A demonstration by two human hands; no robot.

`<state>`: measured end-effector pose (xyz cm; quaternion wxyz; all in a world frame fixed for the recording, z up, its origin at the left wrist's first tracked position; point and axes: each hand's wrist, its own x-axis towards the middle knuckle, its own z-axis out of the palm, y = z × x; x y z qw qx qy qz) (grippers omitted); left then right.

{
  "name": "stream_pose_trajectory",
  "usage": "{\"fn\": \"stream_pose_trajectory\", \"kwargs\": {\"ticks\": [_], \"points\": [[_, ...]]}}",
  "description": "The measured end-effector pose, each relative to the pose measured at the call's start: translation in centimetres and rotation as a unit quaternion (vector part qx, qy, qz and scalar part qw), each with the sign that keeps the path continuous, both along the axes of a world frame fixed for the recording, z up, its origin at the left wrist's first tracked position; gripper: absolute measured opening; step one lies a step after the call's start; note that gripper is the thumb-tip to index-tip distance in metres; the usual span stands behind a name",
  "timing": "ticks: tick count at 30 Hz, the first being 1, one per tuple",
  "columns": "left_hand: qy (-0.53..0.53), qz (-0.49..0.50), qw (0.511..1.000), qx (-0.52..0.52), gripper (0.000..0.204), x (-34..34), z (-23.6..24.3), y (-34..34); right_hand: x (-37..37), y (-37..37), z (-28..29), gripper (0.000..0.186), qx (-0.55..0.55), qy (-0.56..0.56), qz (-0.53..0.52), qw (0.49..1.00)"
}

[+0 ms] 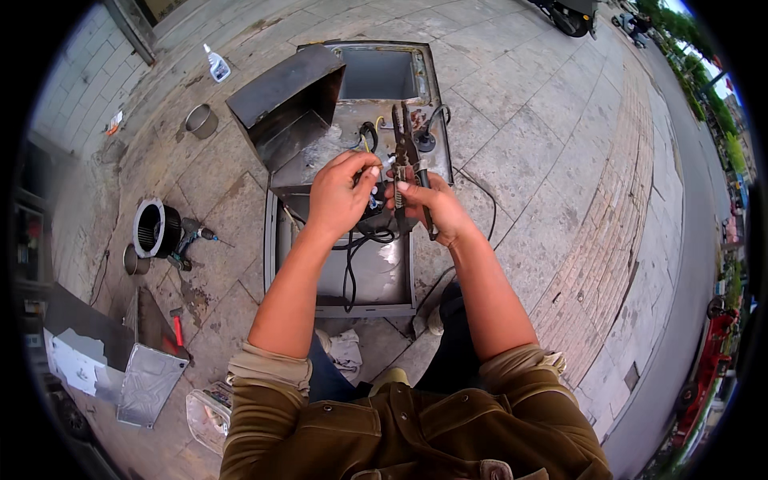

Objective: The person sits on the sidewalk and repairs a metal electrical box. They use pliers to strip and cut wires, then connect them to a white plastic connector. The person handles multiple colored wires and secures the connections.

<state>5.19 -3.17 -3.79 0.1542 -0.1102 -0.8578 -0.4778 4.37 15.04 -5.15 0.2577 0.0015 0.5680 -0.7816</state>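
Note:
My right hand [436, 210] is wrapped round a pair of worn, rusty pliers [405, 144], their jaws pointing away from me and a spring showing between the handles. Close beside it, my left hand [340, 192] is closed in a pinch at a thin wire, with the fingertips near the pliers. A yellow wire [367, 144] runs up from there toward the metal housing. Both hands are over an opened metal appliance [376, 288] on the paving. Black cable [352, 248] lies looped in its near tray. Fingers partly hide the wire ends.
A raised box-like metal cover [284, 84] stands at the appliance's left, by a square opening [376, 74]. To the left lie a spray bottle [216, 66], a metal ring [202, 121], a round fan wheel [157, 229], a power drill [190, 238] and a red-handled hammer [177, 326].

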Motion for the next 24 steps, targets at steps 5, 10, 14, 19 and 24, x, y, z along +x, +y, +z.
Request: {"fn": "stream_pose_trajectory", "kwargs": {"ticks": [5, 10, 14, 19, 24], "points": [[0.057, 0.002, 0.996, -0.063, 0.009, 0.10, -0.10, -0.09, 0.17, -0.21, 0.14, 0.029, -0.024, -0.002, 0.006, 1.000], [0.084, 0.017, 0.990, -0.109, 0.007, 0.07, -0.29, -0.39, 0.47, -0.28, 0.69, 0.028, 0.027, 0.025, 0.011, 0.999], [0.084, 0.024, 0.989, -0.124, 0.008, -0.05, -0.22, -0.32, 0.54, -0.15, 0.39, 0.029, 0.048, 0.031, 0.018, 0.998], [0.089, 0.020, 0.986, -0.139, 0.009, -0.02, -0.19, -0.56, 0.60, -0.05, 0.29, 0.033, 0.103, 0.043, 0.028, 0.993], [0.083, 0.006, 0.988, -0.133, 0.010, 0.06, -0.15, -0.69, 0.73, -0.18, 0.30, 0.032, 0.137, 0.046, 0.049, 0.988]]}}
